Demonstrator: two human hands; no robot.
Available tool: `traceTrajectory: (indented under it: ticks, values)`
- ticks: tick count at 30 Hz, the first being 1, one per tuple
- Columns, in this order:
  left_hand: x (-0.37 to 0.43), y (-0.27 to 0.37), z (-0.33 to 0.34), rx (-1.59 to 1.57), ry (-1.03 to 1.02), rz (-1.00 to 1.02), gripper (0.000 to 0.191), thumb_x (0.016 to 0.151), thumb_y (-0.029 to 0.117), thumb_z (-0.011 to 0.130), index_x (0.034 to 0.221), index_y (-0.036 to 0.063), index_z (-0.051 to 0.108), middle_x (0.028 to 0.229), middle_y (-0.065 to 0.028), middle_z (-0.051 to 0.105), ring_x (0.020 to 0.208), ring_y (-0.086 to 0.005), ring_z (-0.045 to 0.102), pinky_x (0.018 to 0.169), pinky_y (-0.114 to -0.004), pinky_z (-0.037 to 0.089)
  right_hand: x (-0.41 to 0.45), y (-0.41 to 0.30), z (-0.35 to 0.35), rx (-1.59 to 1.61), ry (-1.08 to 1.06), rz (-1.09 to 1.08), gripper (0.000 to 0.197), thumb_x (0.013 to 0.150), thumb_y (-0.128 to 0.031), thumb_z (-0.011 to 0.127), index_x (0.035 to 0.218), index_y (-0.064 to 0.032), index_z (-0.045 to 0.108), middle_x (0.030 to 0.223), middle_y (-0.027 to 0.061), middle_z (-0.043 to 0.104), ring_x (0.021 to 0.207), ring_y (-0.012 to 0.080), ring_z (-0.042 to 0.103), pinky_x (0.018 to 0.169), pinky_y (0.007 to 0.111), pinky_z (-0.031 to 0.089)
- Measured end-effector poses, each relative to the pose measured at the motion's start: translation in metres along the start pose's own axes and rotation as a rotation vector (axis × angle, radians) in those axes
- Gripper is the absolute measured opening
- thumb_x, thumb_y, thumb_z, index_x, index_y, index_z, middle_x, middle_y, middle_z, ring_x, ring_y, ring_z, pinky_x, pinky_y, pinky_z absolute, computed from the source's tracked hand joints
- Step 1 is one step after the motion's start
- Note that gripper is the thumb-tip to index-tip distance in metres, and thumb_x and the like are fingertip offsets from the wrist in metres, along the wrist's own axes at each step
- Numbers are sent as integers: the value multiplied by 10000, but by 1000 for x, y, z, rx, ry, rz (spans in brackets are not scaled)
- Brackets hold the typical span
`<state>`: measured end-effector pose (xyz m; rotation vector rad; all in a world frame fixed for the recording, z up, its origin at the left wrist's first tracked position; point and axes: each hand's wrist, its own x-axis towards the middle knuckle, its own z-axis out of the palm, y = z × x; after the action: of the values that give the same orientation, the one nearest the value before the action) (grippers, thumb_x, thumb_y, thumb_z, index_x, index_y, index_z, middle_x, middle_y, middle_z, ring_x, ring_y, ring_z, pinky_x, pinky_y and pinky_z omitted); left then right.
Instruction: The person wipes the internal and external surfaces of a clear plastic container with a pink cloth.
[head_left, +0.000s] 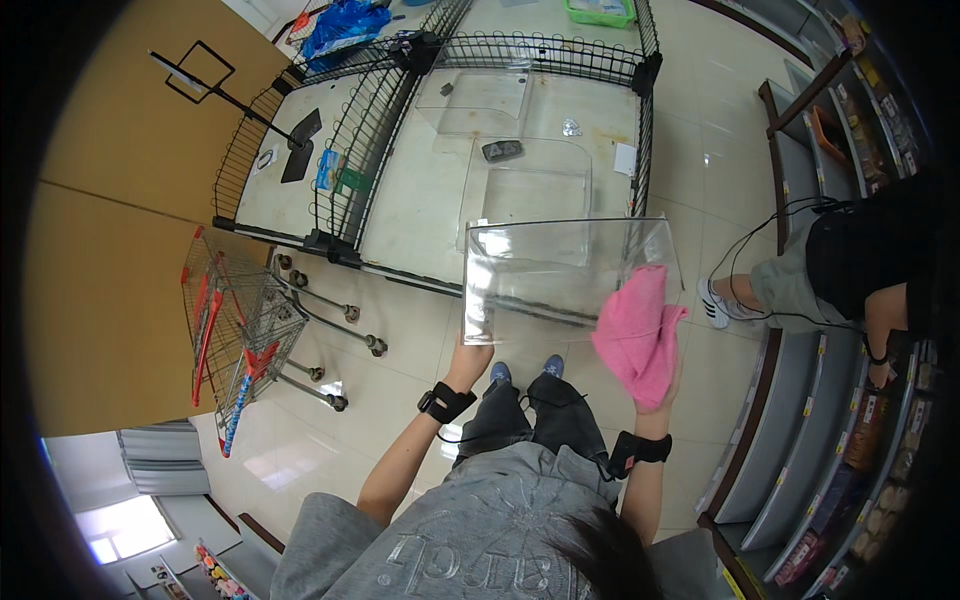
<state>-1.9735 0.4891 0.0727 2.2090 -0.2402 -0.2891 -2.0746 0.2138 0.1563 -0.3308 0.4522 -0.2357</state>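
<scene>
A clear plastic box (547, 277) is held out in front of me, above the floor and the near edge of a display stand. My left hand (470, 361) grips its lower left corner from below. Over its right side lies a pink cloth (637, 330), pressed there by my right hand (667, 386), whose fingers are mostly hidden behind the cloth. Beyond the box, further clear plastic pieces (536, 161) rest on the white board of the stand, with a dark grey object (502, 151) on them.
Black wire fencing (540, 49) divides the display stand (397, 195). Shopping carts (240, 322) stand at left beside a tan panel (112, 285). At right another person (840, 262) reaches into stocked shelves (810, 420), near dangling cables (739, 247). A green basket (600, 13) and blue plastic bag (341, 30) sit at the far end.
</scene>
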Motion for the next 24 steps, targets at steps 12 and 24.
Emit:
traceTrajectory:
  ticks: [12,24]
  values:
    - [-17,-45,8,-451,-213,122,508,907,184,550,1358,18,385,1377,-149,425,1266,-254,410,1051,-357,338,8,121,69,33,-24,675,384,954,-323,473,1248,-81,524,1175,33,585,1044,157,560,924,321,447]
    - [-8,-26,-5,-313,-186,72,513,913,85,493,1395,31,329,1196,-204,575,1093,-265,562,921,-357,436,13,96,56,148,-111,617,406,953,-342,477,1277,-99,500,1213,42,573,1085,166,553,971,337,423]
